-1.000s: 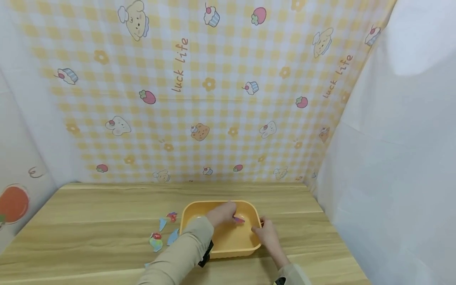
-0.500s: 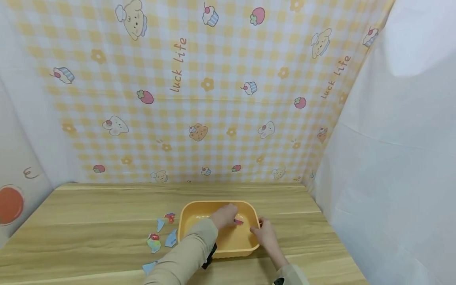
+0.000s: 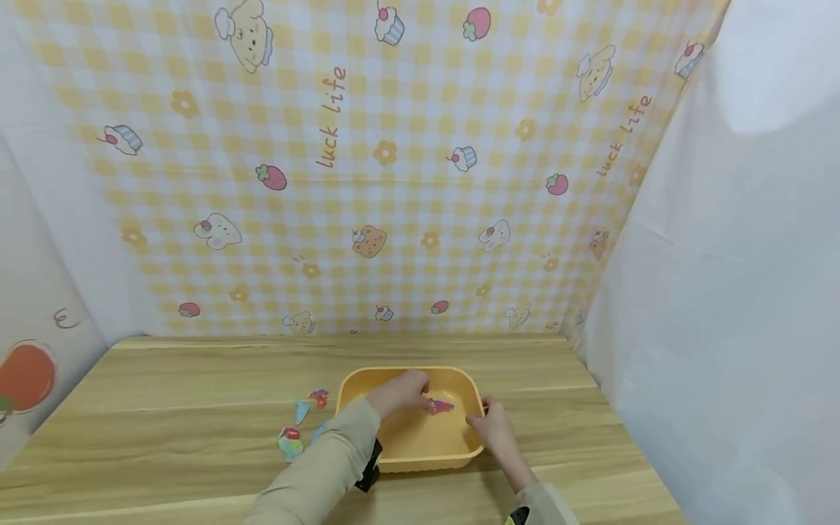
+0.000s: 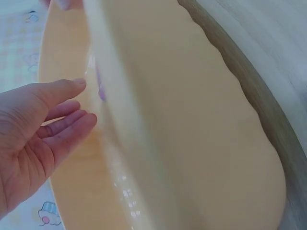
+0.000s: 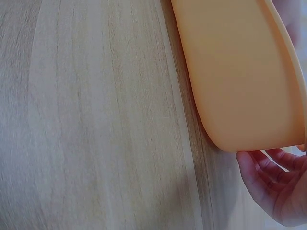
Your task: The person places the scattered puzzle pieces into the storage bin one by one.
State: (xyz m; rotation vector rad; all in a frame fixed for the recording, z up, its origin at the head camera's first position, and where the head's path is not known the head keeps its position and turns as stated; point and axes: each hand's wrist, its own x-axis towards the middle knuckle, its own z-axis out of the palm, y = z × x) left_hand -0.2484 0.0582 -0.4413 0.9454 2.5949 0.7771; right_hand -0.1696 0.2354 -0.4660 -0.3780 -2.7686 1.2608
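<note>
A yellow-orange plastic basin [image 3: 433, 445] stands on the wooden table. Inside it lies a small flat piece [image 3: 441, 407], red and purple with an irregular outline. My left hand [image 3: 399, 391] reaches over the near left side into the basin, its fingertips close to the left end of that piece. In the left wrist view the fingers of this hand [image 4: 38, 127] are loosely bent and apart, holding nothing; the basin wall hides most of the piece [image 4: 101, 91]. At the basin's right end, my right hand [image 3: 495, 429] grips the rim, thumb inside and fingers outside.
Left of the basin lie several flat irregular pieces: a red one [image 3: 319, 397], a light blue one [image 3: 302, 412], a multicoloured one [image 3: 290, 443] and a blue one [image 3: 319, 430] partly behind my left sleeve. A checked cloth [image 3: 407, 204] hangs behind the table.
My left hand has drawn a little to the left, its fingers coming off the red and purple piece, more of which now shows. The right hand keeps its place on the basin's rim.
</note>
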